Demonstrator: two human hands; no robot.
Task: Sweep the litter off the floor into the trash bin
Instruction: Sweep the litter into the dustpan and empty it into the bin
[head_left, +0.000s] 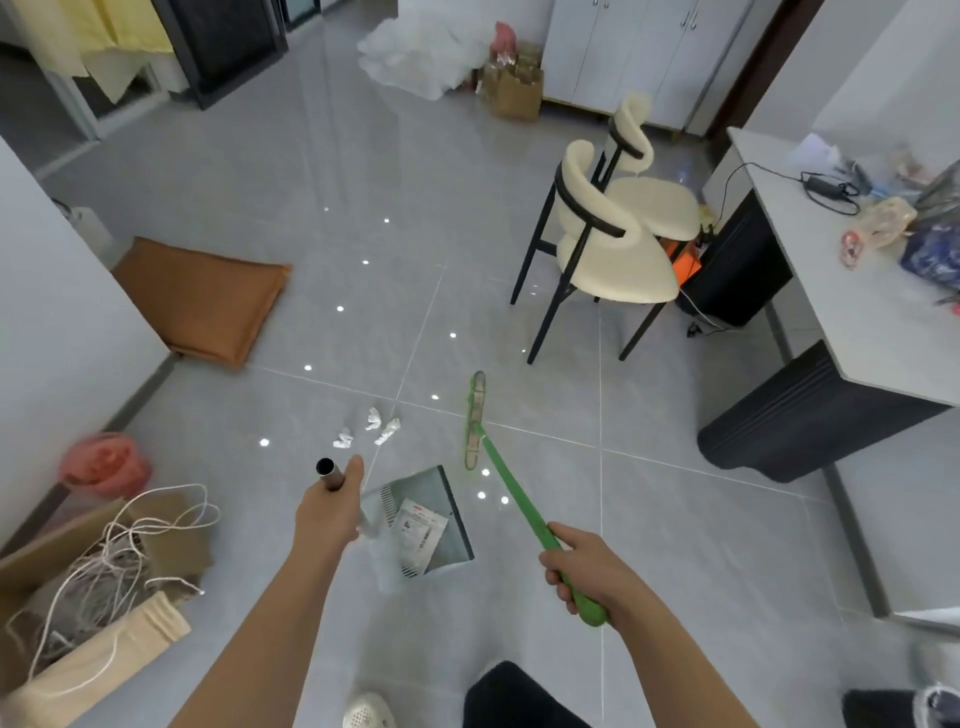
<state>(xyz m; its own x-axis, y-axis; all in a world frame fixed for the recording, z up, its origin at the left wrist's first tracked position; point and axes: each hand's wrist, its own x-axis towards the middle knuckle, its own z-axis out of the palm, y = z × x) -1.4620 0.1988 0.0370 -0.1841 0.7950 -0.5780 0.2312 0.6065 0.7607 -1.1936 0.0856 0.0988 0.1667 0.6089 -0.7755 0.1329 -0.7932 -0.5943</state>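
Note:
My right hand (584, 569) grips the handle of a green broom (506, 480) whose head (475, 418) rests on the grey tiled floor. My left hand (327, 512) holds the metal tube handle of a grey dustpan (447, 530) standing on the floor between the hands; a flat printed packet (418, 525) lies in it. Three crumpled white paper scraps (371, 426) lie on the floor just beyond the dustpan, to the left of the broom head. A trash bin with a red bag (101, 462) stands by the left wall.
A cardboard box with tangled white cord (98, 561) sits at lower left. An orange cushion (202, 299) leans by the left wall. Two cream chairs (610, 244) stand at right, beside a white desk (852, 312) with clutter. White bags and a brown paper bag (514, 91) lie far back.

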